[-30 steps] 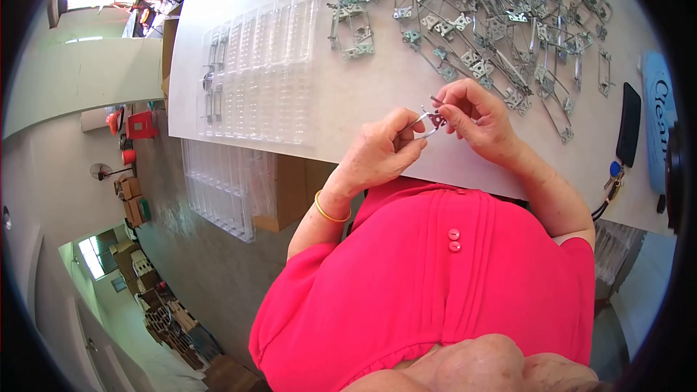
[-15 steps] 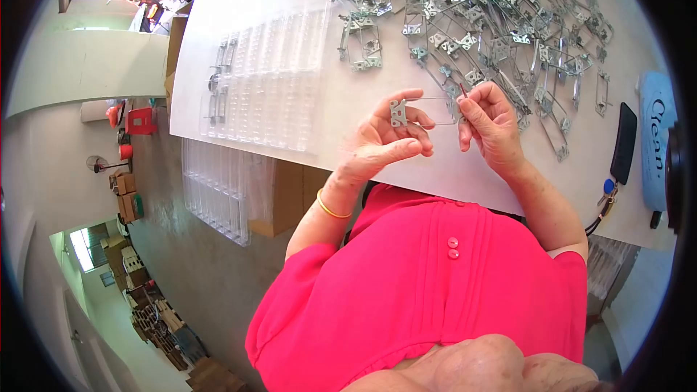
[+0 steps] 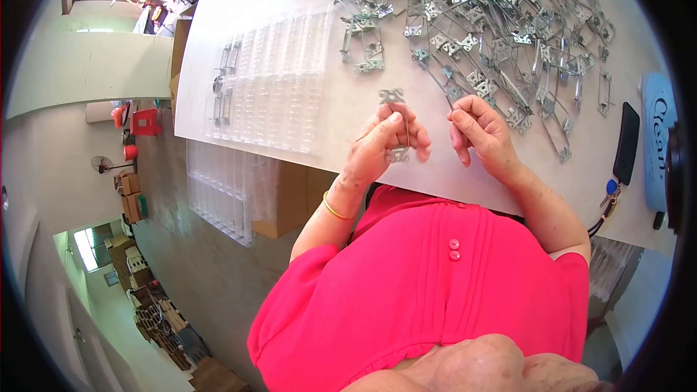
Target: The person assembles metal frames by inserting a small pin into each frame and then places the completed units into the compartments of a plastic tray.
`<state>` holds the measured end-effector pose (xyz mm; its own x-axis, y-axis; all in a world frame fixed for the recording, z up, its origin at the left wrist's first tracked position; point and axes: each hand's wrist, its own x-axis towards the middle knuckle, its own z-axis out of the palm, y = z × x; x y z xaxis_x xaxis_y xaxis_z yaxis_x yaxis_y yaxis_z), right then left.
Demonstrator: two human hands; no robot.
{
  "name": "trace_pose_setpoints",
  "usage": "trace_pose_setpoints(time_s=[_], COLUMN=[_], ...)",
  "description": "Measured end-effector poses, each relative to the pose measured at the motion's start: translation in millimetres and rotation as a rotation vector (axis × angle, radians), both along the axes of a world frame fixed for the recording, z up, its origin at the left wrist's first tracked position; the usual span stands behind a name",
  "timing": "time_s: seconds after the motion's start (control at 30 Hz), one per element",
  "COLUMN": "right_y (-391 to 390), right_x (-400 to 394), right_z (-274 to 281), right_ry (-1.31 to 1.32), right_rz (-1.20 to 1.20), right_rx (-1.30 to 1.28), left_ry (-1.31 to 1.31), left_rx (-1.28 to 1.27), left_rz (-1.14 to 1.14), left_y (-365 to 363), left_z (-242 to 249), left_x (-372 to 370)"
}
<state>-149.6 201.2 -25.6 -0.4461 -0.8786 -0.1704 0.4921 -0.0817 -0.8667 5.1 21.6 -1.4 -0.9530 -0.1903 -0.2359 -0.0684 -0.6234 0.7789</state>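
My left hand is closed around a metal wire bracket, a wire frame with a holed plate at each end. The bracket stands upright in the fingers, slightly blurred, above the white table. To its right, my right hand pinches a thin dark rod between thumb and forefinger; most of the rod is hidden. Just beyond the hands lies a large pile of similar metal brackets. One bracket lies at the pile's left side.
A clear plastic tray with several metal pieces in its left end lies on the table. More clear trays and a cardboard box are below the edge. At right are a black phone, keys and a blue pack.
The bracket has turned from lying sideways between both hands to upright in my left hand. My right hand has come away from it, and the left fingers have closed round it.
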Motion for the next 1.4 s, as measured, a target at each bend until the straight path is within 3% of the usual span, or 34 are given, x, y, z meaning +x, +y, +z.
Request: trace_pose_setpoints(time_s=[0.13, 0.2, 0.37, 0.6, 0.8, 0.87, 1.07, 1.2, 1.27, 1.4], right_y=[0.3, 1.0, 2.0, 1.7, 0.9, 0.2, -0.4, -0.8, -0.3, 2.1], right_x=[3.6, 5.0, 3.4, 0.0, -3.4, -4.0, -4.9, -9.1, -11.4, -15.5], right_z=[12.6, 15.2, 15.7, 13.7, 15.9, 15.1, 22.2, 16.1, 17.8, 14.8], right_ry=[0.017, 0.026, -0.005, -0.008, 0.020, 0.034, -0.117, -0.186, -0.313, -0.315], right_rz=[0.091, 0.115, 0.197, 0.221, 0.268, 0.302, 0.347, 0.413, 0.414, 0.452], right_rx=[0.026, 0.042, 0.045, 0.063, 0.092, 0.142, 0.139, 0.128, 0.083, 0.104], left_ry=[-0.180, -0.197, -0.197, -0.234, -0.122, -0.070, -0.135, -0.096, -0.161, -0.184], left_rx=[-0.215, -0.226, -0.574, -0.695, -1.120, -1.424, -1.230, -1.317, -1.138, -0.981], left_rz=[-0.056, -0.039, -0.058, -0.080, -0.055, -0.162, -0.196, -0.281, -0.293, -0.353], left_y=[10.7, 16.8, 21.0, 23.7, 13.9, 10.7, 15.0, 17.1, 17.3, 20.5], left_z=[0.1, 0.6, 2.0, 0.7, -4.1, 6.7, 6.5, 7.5, 7.4, 17.5], left_x=[1.9, 0.6, -1.0, -0.5, 4.4, 4.6, 7.0, 10.3, 10.5, 8.0])
